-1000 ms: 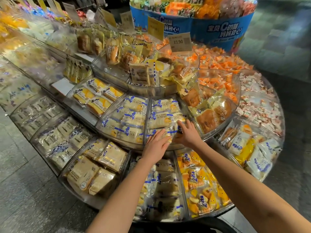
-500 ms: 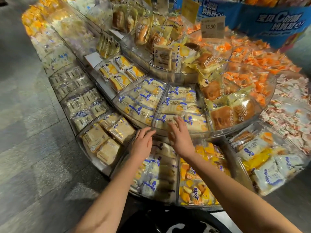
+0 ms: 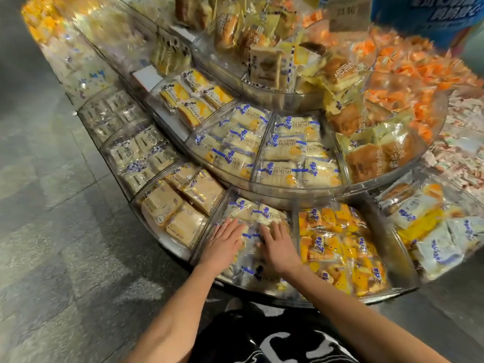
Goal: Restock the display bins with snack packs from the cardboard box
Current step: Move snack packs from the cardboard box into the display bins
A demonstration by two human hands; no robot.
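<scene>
Head: left hand (image 3: 223, 244), right hand (image 3: 280, 248) on snack packs (image 3: 269, 216), orange packs (image 3: 340, 244) beside.

Grey tiled floor (image 3: 52, 258), price card (image 3: 348, 13)

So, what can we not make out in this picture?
Cardboard box: outside the head view.
Blue-striped packs: left hand and right hand lie flat on them and cover their labels.
Price card: motion blur, digits unsure.
Far yellow packs: blurred, print unreadable.
</scene>
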